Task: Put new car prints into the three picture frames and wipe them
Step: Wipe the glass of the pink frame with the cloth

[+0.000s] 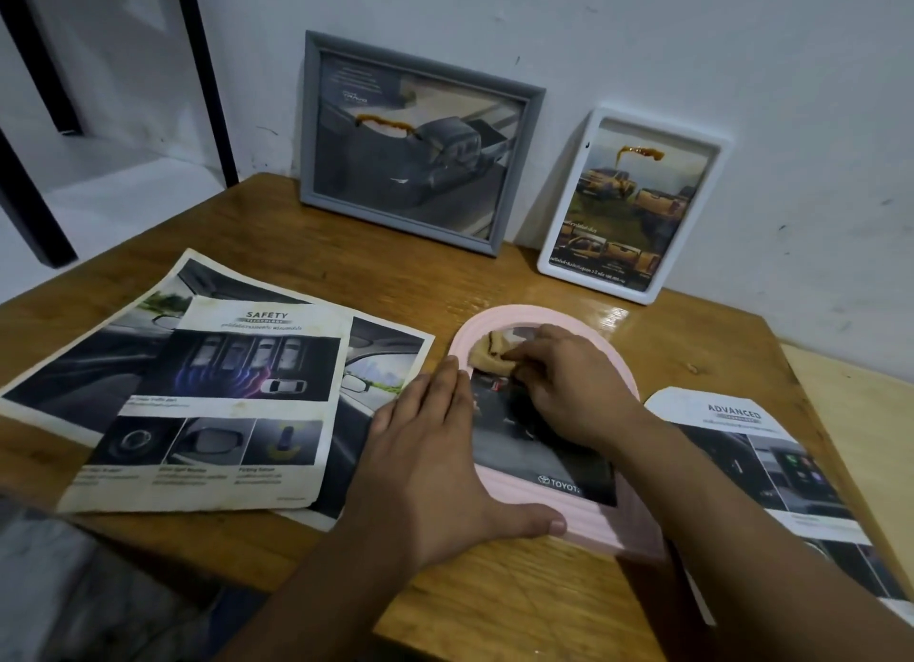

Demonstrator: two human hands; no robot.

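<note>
Wooden table against a scuffed white wall, black frame legs at the left.

The room was dim and the picture soft. Glare shone on the wooden table beside the pink frame; wide-angle bending and blur marked the edges.

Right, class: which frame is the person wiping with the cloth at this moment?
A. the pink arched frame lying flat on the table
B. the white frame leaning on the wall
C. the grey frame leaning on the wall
A: the right hand presses a cloth on the pink arched frame, which the left hand steadies.
</note>
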